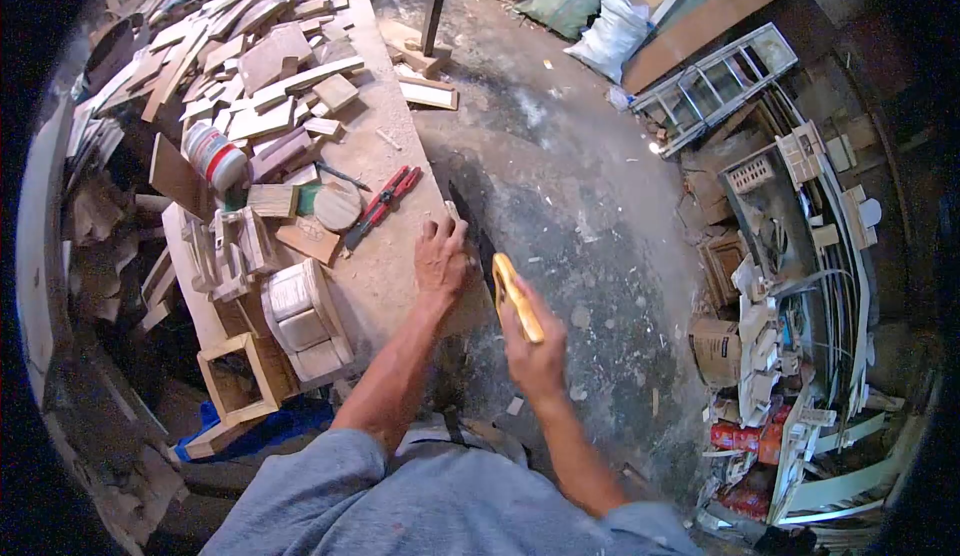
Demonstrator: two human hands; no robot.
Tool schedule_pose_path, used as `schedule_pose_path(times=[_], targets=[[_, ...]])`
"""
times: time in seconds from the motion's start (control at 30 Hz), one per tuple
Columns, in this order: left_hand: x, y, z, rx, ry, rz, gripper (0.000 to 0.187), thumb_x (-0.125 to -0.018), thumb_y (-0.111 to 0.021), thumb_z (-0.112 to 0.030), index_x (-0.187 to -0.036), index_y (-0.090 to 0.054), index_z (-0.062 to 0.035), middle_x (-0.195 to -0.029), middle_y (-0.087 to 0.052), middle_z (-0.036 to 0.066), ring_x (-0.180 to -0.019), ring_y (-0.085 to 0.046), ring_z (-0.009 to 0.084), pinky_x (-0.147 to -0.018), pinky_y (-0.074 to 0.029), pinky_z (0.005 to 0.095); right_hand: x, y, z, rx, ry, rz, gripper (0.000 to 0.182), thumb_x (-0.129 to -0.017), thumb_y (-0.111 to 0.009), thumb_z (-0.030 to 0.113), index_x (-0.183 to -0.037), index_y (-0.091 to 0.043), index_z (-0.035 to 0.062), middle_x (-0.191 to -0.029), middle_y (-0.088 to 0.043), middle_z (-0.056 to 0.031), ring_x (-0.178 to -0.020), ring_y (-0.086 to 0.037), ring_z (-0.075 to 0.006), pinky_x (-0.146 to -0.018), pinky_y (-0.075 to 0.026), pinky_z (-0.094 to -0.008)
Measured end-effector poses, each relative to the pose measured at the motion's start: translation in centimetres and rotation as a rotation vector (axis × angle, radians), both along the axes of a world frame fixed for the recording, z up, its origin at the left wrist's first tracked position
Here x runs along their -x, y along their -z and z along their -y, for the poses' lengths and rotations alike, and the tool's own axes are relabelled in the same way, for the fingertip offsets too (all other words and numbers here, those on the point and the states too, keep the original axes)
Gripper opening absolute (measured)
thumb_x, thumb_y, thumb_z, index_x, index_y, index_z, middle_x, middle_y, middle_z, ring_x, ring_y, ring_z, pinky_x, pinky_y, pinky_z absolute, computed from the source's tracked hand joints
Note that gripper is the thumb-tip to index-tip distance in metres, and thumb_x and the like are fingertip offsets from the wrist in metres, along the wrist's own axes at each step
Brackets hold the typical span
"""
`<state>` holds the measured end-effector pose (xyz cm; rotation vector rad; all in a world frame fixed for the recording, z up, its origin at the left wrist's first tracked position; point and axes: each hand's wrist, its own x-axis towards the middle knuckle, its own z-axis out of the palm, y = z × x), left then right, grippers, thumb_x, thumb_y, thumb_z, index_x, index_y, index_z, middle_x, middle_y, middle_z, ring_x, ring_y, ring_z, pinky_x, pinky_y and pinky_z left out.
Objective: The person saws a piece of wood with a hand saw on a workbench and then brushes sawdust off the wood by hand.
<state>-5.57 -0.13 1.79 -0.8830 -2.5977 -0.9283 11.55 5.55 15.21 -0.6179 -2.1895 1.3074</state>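
Observation:
My left hand [443, 259] is closed at the right edge of the wooden workbench [400, 301], pressing down on a small piece of wood [450, 210] whose pale end shows past the fingers. Just right of the bench edge, my right hand [535, 351] grips the yellow handle of a handsaw [503, 278]; its blade is hard to make out against the dark floor. Beyond my left hand lies a red and black tool [385, 204], with a dark pencil-like stick [342, 175] and a round wooden disc [337, 206] beside it.
Wood offcuts [270, 66] are heaped over the far bench. A white jar with a red band [215, 156], a curved wooden block [305, 318] and an open wooden frame [238, 378] are to the left. A ladder [715, 86] and a cardboard box [715, 349] stand right across the concrete floor [600, 246].

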Motion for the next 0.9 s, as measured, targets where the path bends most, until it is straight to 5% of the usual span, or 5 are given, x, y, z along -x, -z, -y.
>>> schedule_pose_path(times=[0.2,0.43,0.63,0.77,0.9], targets=[[0.0,0.4,0.1,0.031,0.041,0.028,0.030,-0.076,-0.065,-0.014,-0.106,-0.065,-0.0103,-0.114,-0.061,0.008,-0.103,-0.054,0.0324,-0.083,-0.049,0.0432,-5.7,-9.8,0.6,0.186,0.007,0.222,0.042,-0.097,-0.066,0.018,-0.132,-0.062,-0.0049,-0.119,-0.071,-0.0135,-0.107,-0.067,-0.0166,-0.092,-0.052,-0.0304],[-0.1,-0.8,0.3,0.012,0.035,0.061,0.035,-0.071,-0.069,-0.018,-0.105,-0.065,-0.0101,-0.109,-0.063,0.009,-0.101,-0.055,0.0334,-0.084,-0.049,0.0437,6.1,4.3,-2.6,0.157,-0.015,-0.026,0.037,-0.095,-0.069,0.017,-0.125,-0.067,-0.0044,-0.110,-0.073,-0.0117,-0.098,-0.067,-0.0163,-0.087,-0.054,-0.0305],[0.5,1.2,0.1,0.049,0.002,0.022,0.048,-0.067,-0.079,-0.017,-0.112,-0.063,-0.0105,-0.108,-0.062,0.008,-0.101,-0.054,0.0350,-0.085,-0.051,0.0435,-3.2,2.0,-2.1,-0.006,-0.028,-0.098,0.037,-0.099,-0.065,0.016,-0.130,-0.063,-0.0038,-0.089,-0.065,-0.0021,-0.070,-0.056,-0.0070,-0.060,-0.046,-0.0230],[0.1,0.7,0.3,0.059,0.011,0.035,0.045,-0.069,-0.078,-0.017,-0.112,-0.064,-0.0116,-0.109,-0.061,0.007,-0.103,-0.054,0.0336,-0.087,-0.050,0.0425,-11.5,-4.0,0.6,0.293,0.129,0.085,0.037,-0.099,-0.063,0.017,-0.130,-0.063,-0.0039,-0.106,-0.071,-0.0111,-0.085,-0.067,-0.0157,-0.075,-0.055,-0.0301],[0.1,0.6,0.4,-0.003,0.009,0.030,0.037,-0.074,-0.072,-0.016,-0.110,-0.065,-0.0127,-0.109,-0.062,0.007,-0.105,-0.054,0.0321,-0.086,-0.050,0.0428,-11.8,-5.1,-0.4,0.458,0.212,0.058,0.044,-0.100,-0.064,0.021,-0.137,-0.058,-0.0008,-0.080,-0.059,-0.0007,-0.054,-0.047,-0.0049,-0.047,-0.039,-0.0233]])
